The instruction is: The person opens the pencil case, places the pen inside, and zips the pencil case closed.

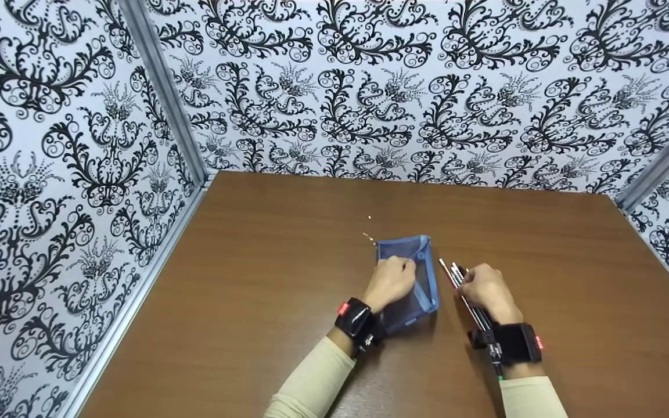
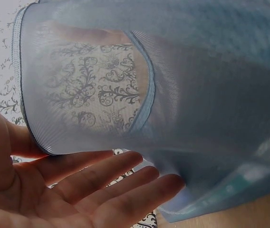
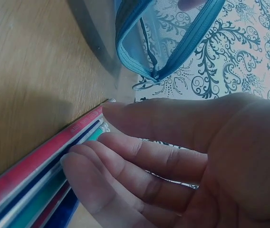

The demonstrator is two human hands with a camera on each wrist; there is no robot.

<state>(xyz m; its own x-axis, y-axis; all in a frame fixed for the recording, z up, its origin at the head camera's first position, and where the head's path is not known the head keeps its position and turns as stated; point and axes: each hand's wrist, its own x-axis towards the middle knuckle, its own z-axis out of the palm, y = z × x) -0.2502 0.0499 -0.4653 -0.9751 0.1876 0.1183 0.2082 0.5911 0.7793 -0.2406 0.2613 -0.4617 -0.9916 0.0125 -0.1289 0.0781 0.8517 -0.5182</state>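
Observation:
My left hand (image 1: 394, 281) holds a blue mesh zip pouch (image 1: 425, 278) near the middle of the table. In the left wrist view, the pouch edge (image 2: 18, 71) passes between the thumb and fingers, the other fingers spread below. To its right, my right hand (image 1: 490, 290) grips a bundle of slim pencils (image 1: 474, 313) that point toward the back wall. Red, green and blue pencils (image 3: 40, 154) show in the right wrist view, thumb on the red one and fingertips against the others. The pouch's zipped opening (image 3: 125, 52) gapes just beyond the pencils' ends.
The brown wooden table (image 1: 241, 249) extends around both hands. Patterned white-and-black walls (image 1: 340, 87) stand at the back and sides, with a metal post (image 1: 166, 87) at the left corner. Small bright specks (image 1: 369, 237) show on the table by the pouch.

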